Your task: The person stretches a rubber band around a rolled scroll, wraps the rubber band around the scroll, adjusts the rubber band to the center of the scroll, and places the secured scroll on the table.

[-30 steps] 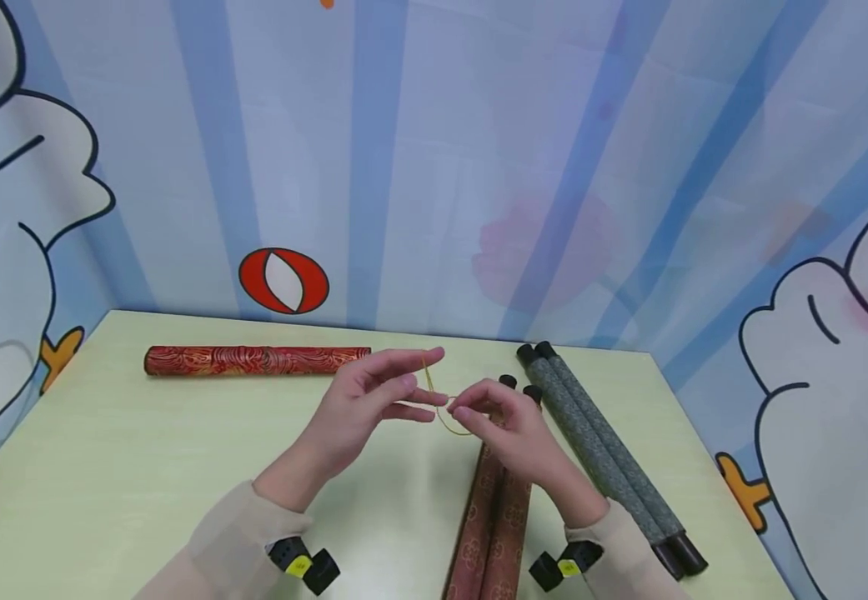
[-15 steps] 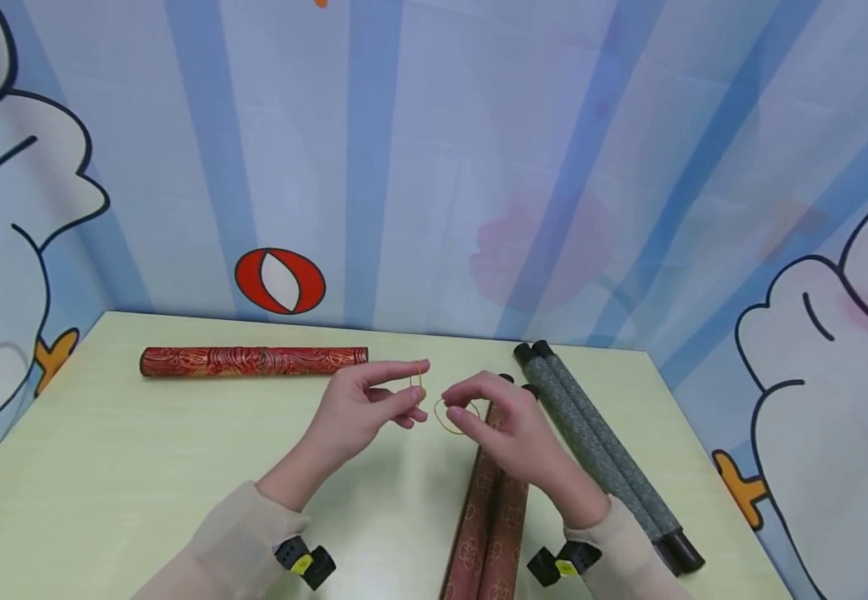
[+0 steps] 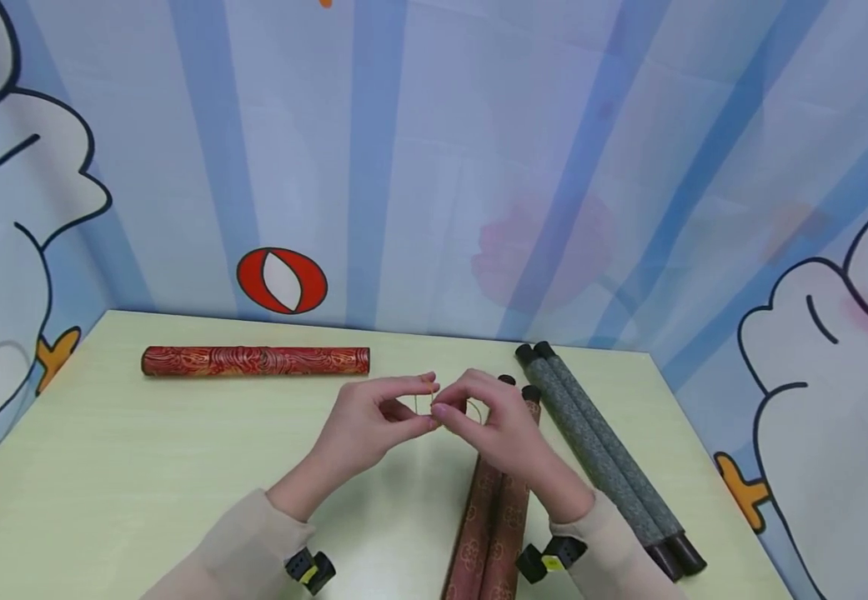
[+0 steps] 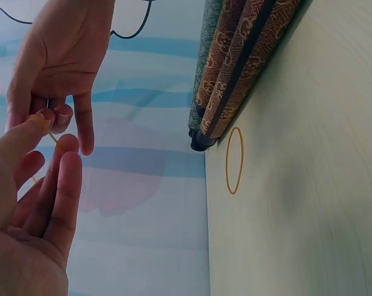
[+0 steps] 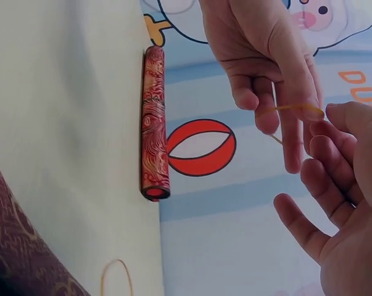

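Observation:
A thin yellow rubber band (image 5: pixel 293 107) is stretched over the spread fingers of my left hand (image 3: pixel 362 421), which is raised above the table with thumb and index finger apart. My right hand (image 3: pixel 499 421) meets it from the right, pinching the band between thumb and index finger close to the left hand's fingertips. Part of the band is hidden behind fingers. A second rubber band (image 4: pixel 234 160) lies as a loop on the table, below and beyond the hands. Under my right forearm lie two brown patterned scrolls (image 3: pixel 489 525) with black end knobs, side by side.
Two grey scrolls (image 3: pixel 602 442) with black ends lie slanted on the right of the table. A red patterned roll (image 3: pixel 253 361) lies crosswise at the back left. Behind the pale table (image 3: pixel 141 483) stands a blue striped cloth backdrop (image 3: pixel 434 167) with cartoon prints.
The hands drew apart half a second ago, the left carrying the band on its fingers; now the right hand has moved in and pinches it. Scrolls and roll stay put.

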The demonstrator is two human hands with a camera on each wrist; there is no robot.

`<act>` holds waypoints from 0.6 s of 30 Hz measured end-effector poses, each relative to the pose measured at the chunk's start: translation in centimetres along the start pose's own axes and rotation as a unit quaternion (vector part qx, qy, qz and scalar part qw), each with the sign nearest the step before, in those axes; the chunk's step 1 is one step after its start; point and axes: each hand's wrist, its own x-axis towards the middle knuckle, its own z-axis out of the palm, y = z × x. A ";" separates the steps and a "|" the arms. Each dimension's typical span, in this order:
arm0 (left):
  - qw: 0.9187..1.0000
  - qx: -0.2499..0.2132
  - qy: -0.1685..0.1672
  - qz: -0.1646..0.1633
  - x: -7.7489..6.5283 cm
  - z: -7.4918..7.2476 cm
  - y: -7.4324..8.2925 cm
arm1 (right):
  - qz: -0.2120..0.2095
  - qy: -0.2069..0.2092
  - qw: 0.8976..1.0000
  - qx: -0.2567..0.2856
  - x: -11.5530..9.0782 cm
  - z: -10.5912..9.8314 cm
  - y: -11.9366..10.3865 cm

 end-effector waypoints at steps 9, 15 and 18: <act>0.999 0.020 0.008 -0.043 0.2 -0.2 -0.3 | 0.033 0.010 0.999 0.013 -0.4 0.7 0.0; 0.983 -0.111 0.068 -0.131 0.6 -0.7 0.1 | 0.015 -0.012 1.000 0.003 -0.9 1.2 0.3; 0.968 -0.190 0.088 -0.137 0.9 -0.5 0.5 | -0.001 -0.018 1.000 0.001 -1.0 1.6 0.4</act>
